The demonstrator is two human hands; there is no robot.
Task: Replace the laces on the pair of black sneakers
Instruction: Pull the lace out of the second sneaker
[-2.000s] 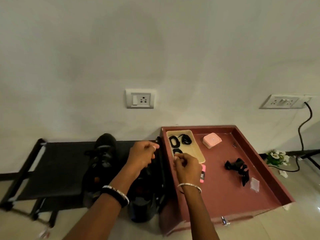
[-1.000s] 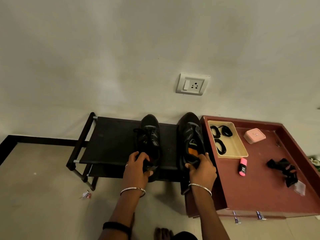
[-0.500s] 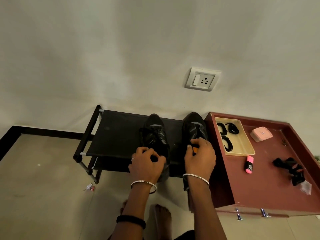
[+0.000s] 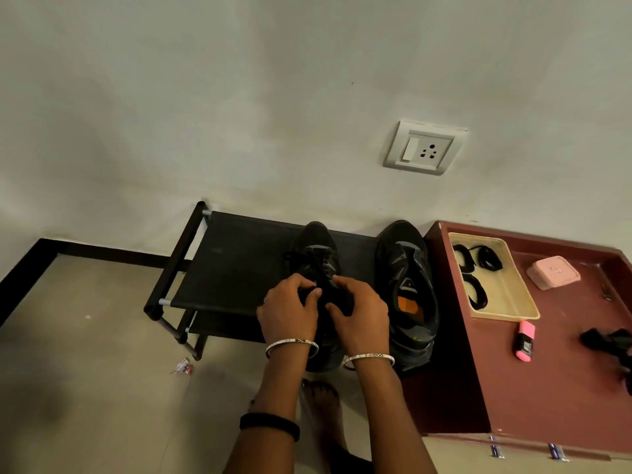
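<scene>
Working on the laced sneaker (image 4: 316, 241), the person has both hands down on its top, pretty much side by side and nearly touching. The left hand (image 4: 287, 311) has its fingers curled in, with the thumb tip meeting them in a pinch on the dark lacing. The right hand (image 4: 360, 318) is curled the same way, with its thumb tucked in toward the tongue. It's black on black, so it's impossible to tell which strand either hand actually has. The sneaker's toe and a loose loop of lace (image 4: 301, 258) stick out just beyond the fingertips, and the heel sits under the wrists, hanging off the shoe rack (image 4: 236, 268). The other sneaker (image 4: 407, 268) sits just right of the right hand, not touched. Further right, well clear of both hands, a tray (image 4: 513, 302) with coiled spare laces (image 4: 477, 294) rests on a maroon table (image 4: 547, 388).
</scene>
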